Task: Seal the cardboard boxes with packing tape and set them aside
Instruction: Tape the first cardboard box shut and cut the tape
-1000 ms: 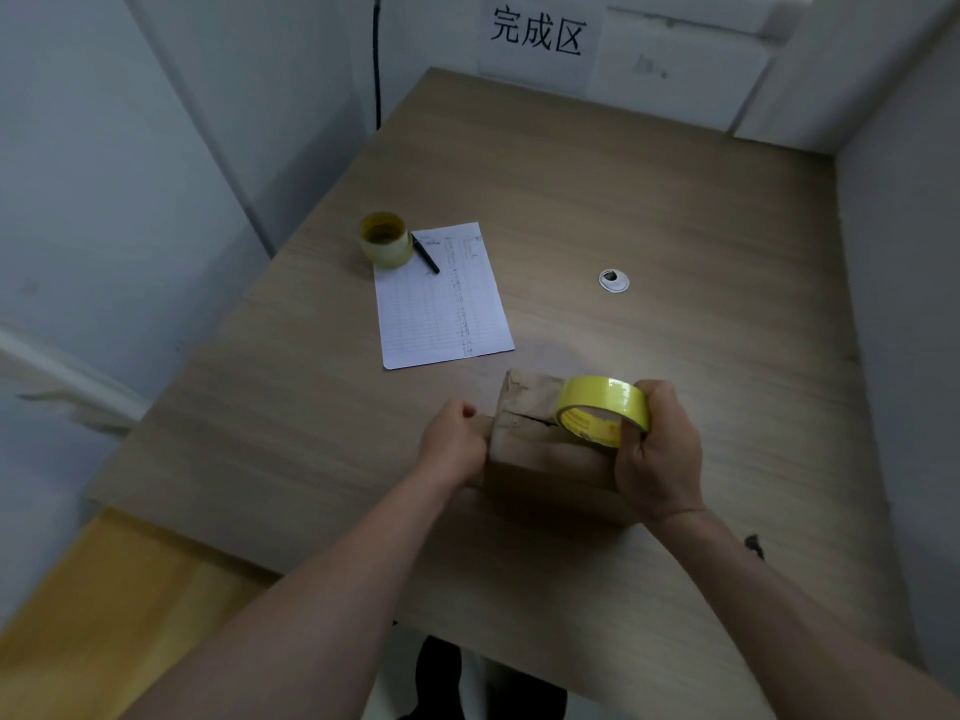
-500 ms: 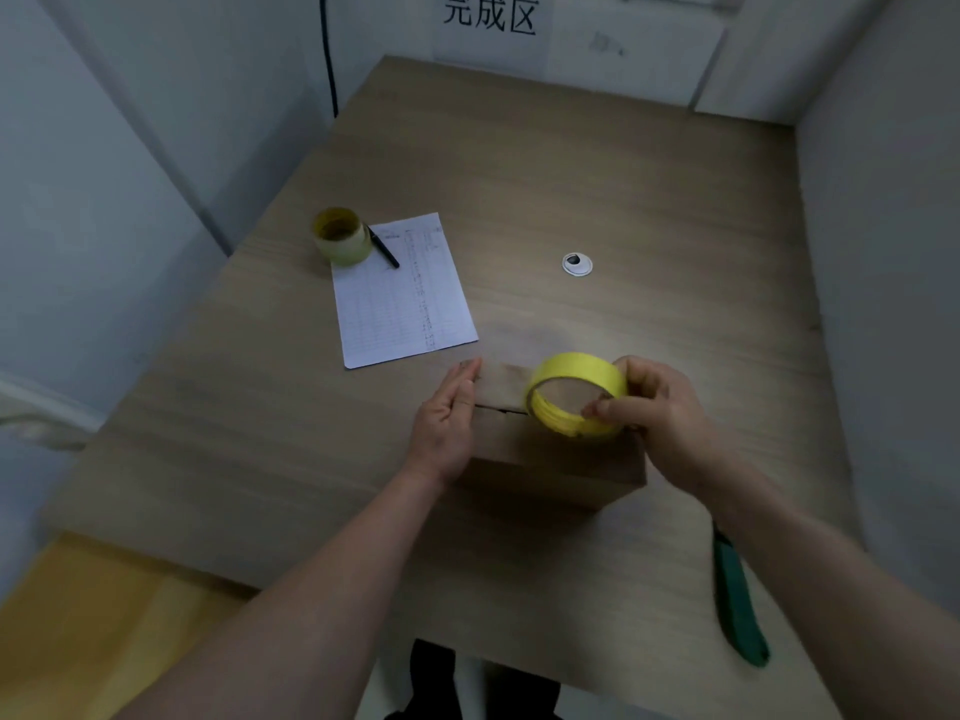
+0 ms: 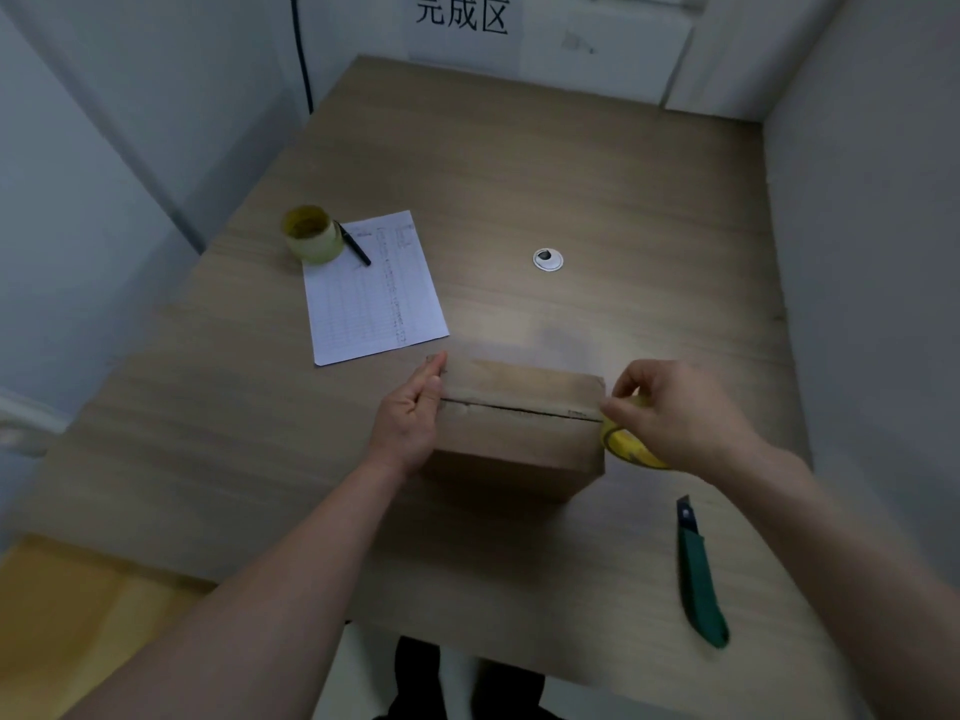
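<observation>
Taping step: left hand (image 3: 410, 418), fingers straight, presses the brown cardboard box (image 3: 519, 413); right hand (image 3: 675, 413) at its 3 o'clock end pinches the yellow tape roll (image 3: 626, 446); next, probably cut

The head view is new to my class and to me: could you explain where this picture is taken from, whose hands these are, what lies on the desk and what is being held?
There is no machine here. A person wears a camera on the head, looking down at their own arms.

The left hand lies with straight fingers against the left end of a box, whose top seam looks closed but not clearly taped. The right hand has its grip on a yellow tape roll at the box's right end.

Also on the desk: a second roll, a pen, a printed sheet, a green knife and a small round white thing. A sign hangs on the far wall.
</observation>
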`<state>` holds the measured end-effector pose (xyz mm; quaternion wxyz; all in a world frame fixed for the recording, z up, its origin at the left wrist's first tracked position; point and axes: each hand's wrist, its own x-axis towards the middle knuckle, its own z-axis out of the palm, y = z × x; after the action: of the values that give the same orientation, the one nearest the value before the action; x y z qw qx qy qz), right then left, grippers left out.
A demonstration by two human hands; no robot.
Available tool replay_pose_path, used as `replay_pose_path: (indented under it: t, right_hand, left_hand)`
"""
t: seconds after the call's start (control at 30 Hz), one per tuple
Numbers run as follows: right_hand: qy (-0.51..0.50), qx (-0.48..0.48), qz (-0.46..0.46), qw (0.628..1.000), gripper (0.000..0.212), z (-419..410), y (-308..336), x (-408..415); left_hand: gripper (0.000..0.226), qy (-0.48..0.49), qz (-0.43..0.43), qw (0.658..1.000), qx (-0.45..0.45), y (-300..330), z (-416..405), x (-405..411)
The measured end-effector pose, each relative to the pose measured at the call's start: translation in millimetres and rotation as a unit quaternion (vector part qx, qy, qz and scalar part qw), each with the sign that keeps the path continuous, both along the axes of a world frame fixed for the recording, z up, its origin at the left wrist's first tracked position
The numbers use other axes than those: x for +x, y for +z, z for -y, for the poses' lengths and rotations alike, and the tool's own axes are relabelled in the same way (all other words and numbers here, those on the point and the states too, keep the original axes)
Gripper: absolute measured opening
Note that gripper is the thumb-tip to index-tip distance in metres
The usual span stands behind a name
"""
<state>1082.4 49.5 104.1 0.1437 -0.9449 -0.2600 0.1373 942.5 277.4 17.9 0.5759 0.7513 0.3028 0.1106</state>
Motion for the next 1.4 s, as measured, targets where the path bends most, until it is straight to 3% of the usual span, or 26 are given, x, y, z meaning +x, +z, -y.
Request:
replay_pose_path:
  t: [0.3, 0.4, 0.47, 0.5, 0.57, 0.6, 0.7, 0.83, 0.87, 1.0, 1.13, 1.27, 1.33, 1.4]
  right_hand:
    - [-0.007, -0.075, 0.010, 0.997, 0.029, 0, -23, -1]
    - [-0.038, -0.057, -0.027, 0.997, 0.041, 3, -40, 1]
    - [-0.045, -0.037, -0.065, 0.996, 0.054, 5, -46, 2]
    - [-0.044, -0.032, -0.078, 0.995, 0.061, 6, -46, 2]
    - [-0.040, -0.026, -0.099, 0.994, 0.069, 8, -45, 2]
    - [-0.037, -0.022, -0.113, 0.993, 0.070, 8, -43, 3]
    - [-0.031, -0.012, -0.147, 0.989, 0.066, 9, -42, 2]
    - [-0.053, 0.020, -0.201, 0.978, 0.056, 5, -42, 1]
    - [-0.064, 0.030, -0.205, 0.976, 0.050, 3, -44, -1]
    - [-0.135, 0.084, -0.190, 0.969, 0.034, -8, -56, -21]
    - [-0.175, 0.059, -0.162, 0.969, 0.037, -7, -53, -38]
    - [-0.135, 0.000, -0.126, 0.983, 0.049, 3, -53, -49]
    - [-0.132, 0.071, -0.145, 0.978, 0.052, 4, -61, -53]
    - [-0.116, 0.168, -0.186, 0.961, 0.073, 2, -67, -55]
  left_hand:
    - [0.038, -0.003, -0.008, 1.000, 0.014, 3, 1, -1]
    - [0.038, -0.004, -0.010, 1.000, 0.011, 3, 3, 0]
    - [0.038, -0.006, -0.045, 0.994, 0.097, 2, 2, 1]
    - [0.039, -0.022, -0.085, 0.971, 0.221, 3, 2, 2]
    - [0.040, -0.083, -0.165, 0.885, 0.427, 8, 14, 9]
    - [0.047, -0.124, -0.194, 0.861, 0.454, 10, 28, 14]
    - [0.081, -0.234, -0.225, 0.833, 0.449, 6, 72, 23]
    - [0.075, -0.323, -0.188, 0.775, 0.510, 3, 39, 19]
    - [0.071, -0.304, -0.200, 0.782, 0.507, 4, 22, 18]
    - [0.061, -0.110, -0.256, 0.880, 0.386, 9, -6, 20]
    - [0.050, -0.041, -0.134, 0.960, 0.241, 9, 16, 40]
    - [0.040, -0.100, -0.066, 0.969, 0.216, 2, 29, 64]
    - [0.035, -0.128, -0.057, 0.965, 0.219, 2, 29, 75]
    - [0.032, -0.130, -0.042, 0.970, 0.202, 5, 30, 79]
